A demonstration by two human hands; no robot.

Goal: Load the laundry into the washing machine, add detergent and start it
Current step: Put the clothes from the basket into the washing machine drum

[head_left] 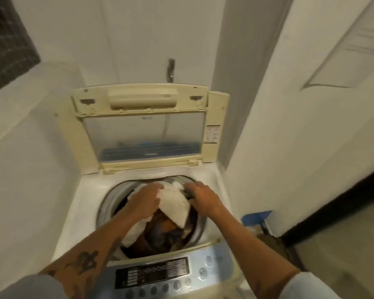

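**A:** Left hand (146, 199) reaches past the panel (160, 275) into the drum (108, 203). What has it got?

**B:** It grips the white towel (175, 203), which lies on top of the pile (160, 231) in the drum. The right hand (203, 196) sits on the pile by the drum's far rim with its fingers bent down. Gripping or only pressing, I cannot tell.

**A:** So loading is nearly over?

**B:** I judge so. The drum looks full of dark and pale clothes, and the towel seems to be the last piece going in.

**A:** Detergent?

**B:** I see none on the clothes, and neither hand holds a bottle or scoop. A blue thing (257, 216) sits on the floor right of the washer (82, 203), too blurred to name.

**A:** And the start?

**B:** Not done, I think. The lid (143, 130) stands open behind the drum, and the panel is too blurred to read. Still to do: tuck the towel in, add detergent, shut the lid, press start.
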